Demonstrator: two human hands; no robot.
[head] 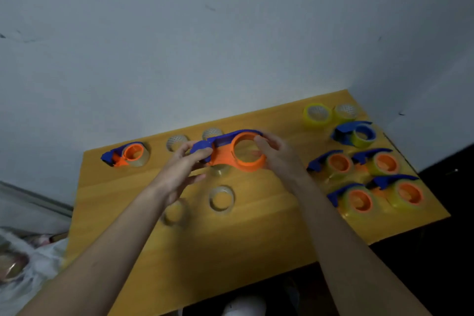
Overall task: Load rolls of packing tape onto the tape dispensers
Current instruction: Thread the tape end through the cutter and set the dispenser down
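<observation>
Dispenser (232,152), orange and blue with no roll on it, is held above the wooden table (256,236). Left hand (183,167) grips its blue end, fingers curled around it; right hand (275,155) pinches the orange ring. Loaded dispensers (359,199) sit at right. A clear tape roll (221,198) lies just below the hands.

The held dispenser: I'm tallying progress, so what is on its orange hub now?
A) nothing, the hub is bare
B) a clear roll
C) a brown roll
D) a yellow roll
A: the held dispenser, gripped by the left hand and right hand, shows a bare orange ring you can see the table through.
</observation>
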